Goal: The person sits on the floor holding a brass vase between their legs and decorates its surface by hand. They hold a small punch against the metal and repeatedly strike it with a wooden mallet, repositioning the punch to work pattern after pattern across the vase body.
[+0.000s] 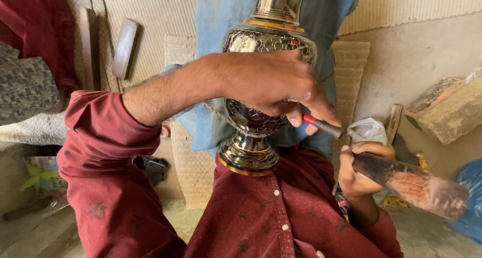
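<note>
- The left hand point(271, 82) reaches across the metal vase point(261, 77), fingers pinched on a small chisel point(324, 126) at its lower right side.
- The right hand point(357, 168) is wrapped around a wooden mallet point(411, 183).
- The vase rests against the person's chest, its foot on the red shirt point(261, 213).
- Step — engraving, probably; next calls for a steady tip and a light tap.

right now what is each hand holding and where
Left hand: a thin chisel, pinched near its upper end against the metal vase. Right hand: a wooden mallet, by its handle.
</note>
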`<state>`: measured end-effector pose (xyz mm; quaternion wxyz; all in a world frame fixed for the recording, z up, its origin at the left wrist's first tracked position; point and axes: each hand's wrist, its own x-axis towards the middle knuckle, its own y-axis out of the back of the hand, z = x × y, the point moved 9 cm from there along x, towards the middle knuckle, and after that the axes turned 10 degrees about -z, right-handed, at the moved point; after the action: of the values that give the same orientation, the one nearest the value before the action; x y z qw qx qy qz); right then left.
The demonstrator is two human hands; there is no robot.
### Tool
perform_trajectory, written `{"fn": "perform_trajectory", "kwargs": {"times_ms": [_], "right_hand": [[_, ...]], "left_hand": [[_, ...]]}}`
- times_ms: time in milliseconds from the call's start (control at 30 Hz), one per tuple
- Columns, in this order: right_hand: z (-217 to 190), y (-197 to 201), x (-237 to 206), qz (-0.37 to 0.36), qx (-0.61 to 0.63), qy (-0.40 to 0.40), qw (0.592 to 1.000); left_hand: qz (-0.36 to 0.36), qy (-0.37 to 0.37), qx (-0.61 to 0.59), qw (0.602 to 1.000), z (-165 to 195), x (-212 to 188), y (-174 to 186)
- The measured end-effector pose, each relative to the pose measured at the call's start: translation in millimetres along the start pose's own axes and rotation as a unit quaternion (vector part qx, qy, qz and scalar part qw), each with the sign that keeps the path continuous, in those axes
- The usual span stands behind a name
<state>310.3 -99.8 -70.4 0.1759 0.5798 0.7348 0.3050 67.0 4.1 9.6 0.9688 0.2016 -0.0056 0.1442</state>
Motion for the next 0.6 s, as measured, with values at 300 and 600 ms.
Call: {"fn": "perform_trajectory", "kwargs": {"times_ms": [300, 600], "right_hand": [[0.9, -5.8, -8.1, 0.020, -0.096, 0.128, 0.987], [27.9, -6.8, -13.3, 0.038, 0.062, -0.001, 0.997]], "left_hand": [[-0.058, -0.065, -0.004, 0.996, 3.7, 8.4, -7.7], [-0.065, -0.065, 0.015, 0.996, -2.1, 14.8, 0.7]]}}
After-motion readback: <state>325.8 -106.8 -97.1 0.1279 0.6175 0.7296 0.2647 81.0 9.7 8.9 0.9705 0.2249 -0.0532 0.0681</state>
